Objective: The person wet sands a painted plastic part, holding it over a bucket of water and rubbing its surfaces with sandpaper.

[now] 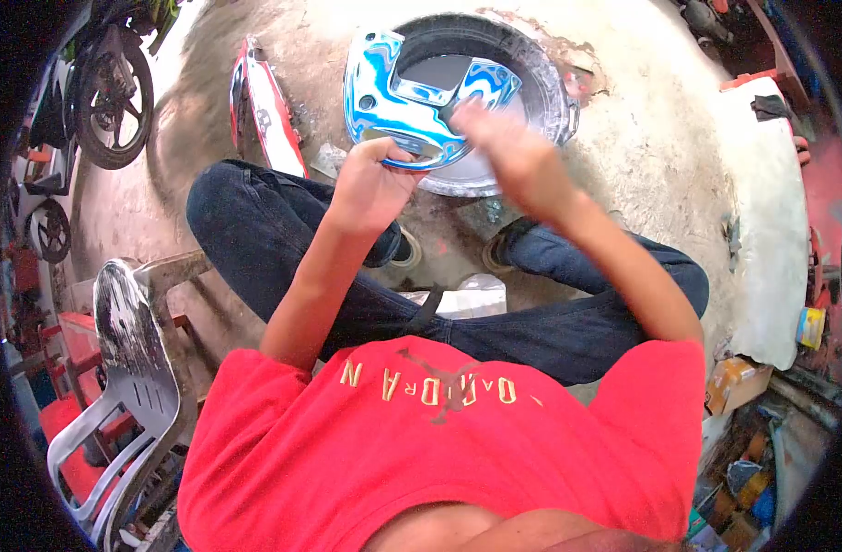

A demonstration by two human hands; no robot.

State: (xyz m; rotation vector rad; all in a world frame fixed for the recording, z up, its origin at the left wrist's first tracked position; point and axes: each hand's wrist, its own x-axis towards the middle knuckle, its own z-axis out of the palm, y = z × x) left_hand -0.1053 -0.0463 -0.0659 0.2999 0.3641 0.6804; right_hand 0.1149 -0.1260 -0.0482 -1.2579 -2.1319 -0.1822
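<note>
A glossy blue, white and silver patterned panel [377,101] is held over a round dark basin [550,83] with greyish liquid inside. My left hand [377,180] grips the panel's lower edge, fingers curled around it near an oval opening. Against the panel's right part lies my right hand [518,156], its fingers bent and blurred by motion. Something small and dark shows at its fingertips, too unclear to name.
Red and white panels [272,115] lie on the floor left of the basin. A worn plastic chair [136,340] stands at the lower left, wheels [113,97] at the upper left. A cardboard box [736,385] sits at the right beside a long pale slab [771,230].
</note>
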